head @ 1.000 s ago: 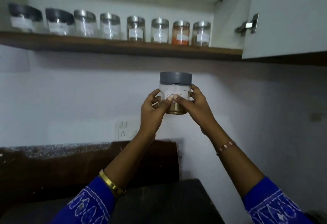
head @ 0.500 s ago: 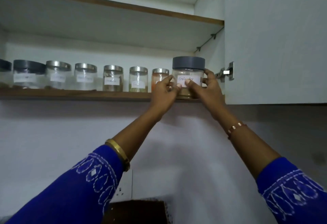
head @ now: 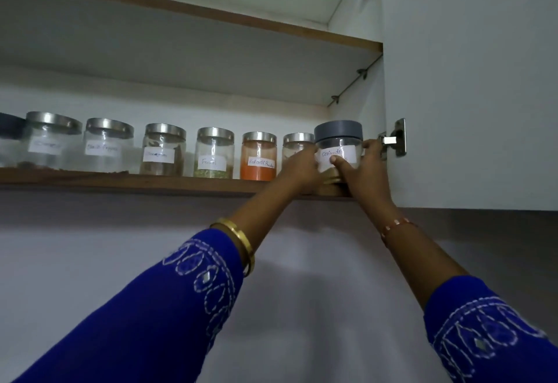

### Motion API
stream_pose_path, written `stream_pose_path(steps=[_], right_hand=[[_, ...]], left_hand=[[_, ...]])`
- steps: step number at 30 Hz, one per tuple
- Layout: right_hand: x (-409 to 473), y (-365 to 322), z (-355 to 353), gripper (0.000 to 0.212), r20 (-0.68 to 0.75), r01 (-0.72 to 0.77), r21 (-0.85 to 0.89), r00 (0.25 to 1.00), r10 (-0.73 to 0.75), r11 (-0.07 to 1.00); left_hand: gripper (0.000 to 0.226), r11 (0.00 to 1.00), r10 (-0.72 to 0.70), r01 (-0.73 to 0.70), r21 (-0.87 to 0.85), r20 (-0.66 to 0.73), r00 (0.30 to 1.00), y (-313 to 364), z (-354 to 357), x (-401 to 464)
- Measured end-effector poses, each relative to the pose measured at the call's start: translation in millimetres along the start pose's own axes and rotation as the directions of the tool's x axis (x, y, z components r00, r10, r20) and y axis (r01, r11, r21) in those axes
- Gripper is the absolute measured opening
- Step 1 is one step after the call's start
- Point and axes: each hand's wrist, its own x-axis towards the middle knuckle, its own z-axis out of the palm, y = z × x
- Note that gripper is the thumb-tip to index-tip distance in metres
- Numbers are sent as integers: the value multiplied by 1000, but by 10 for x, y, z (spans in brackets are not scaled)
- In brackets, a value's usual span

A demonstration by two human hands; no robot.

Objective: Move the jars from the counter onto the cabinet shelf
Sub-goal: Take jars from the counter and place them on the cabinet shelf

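A clear jar with a grey lid and a white label stands at the right end of the wooden cabinet shelf, its base at the shelf's front edge. My left hand holds its left side. On the right side my right hand grips it, thumb across the label. A row of several labelled jars with steel lids runs left along the shelf, among them one with orange powder and one half hidden behind my left hand.
The open white cabinet door hangs close to the right of my right hand, with its metal hinge beside my fingers. An upper shelf board spans above the jars. A grey wall lies below the shelf.
Both hands have carried the grey-lidded jar up from below the shelf and to its right end. The camera has tilted upward, so the counter has left the view.
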Motion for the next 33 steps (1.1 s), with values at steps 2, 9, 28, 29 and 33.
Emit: stream_pose_path(steps=[2, 9, 28, 29, 33], right_hand=[[73, 63, -35, 58, 14, -20, -75, 1000, 21, 997], [172, 243, -40, 27, 85, 57, -445, 996, -21, 894], [151, 264, -92, 33, 240, 114, -467, 971, 2, 877], [101, 248, -106, 35, 242, 118, -442, 970, -8, 889], [-115, 168, -121, 35, 245, 159, -399, 968, -62, 903]], left_hand=[[49, 994, -11, -1, 105, 112, 994, 71, 24, 117], [47, 945, -115, 45, 323, 204, 972, 71, 210, 474], [36, 912, 52, -10, 411, -91, 994, -23, 424, 387], [36, 903, 59, -15, 430, -90, 994, -32, 416, 343], [31, 864, 159, -92, 495, -95, 983, -88, 258, 32]])
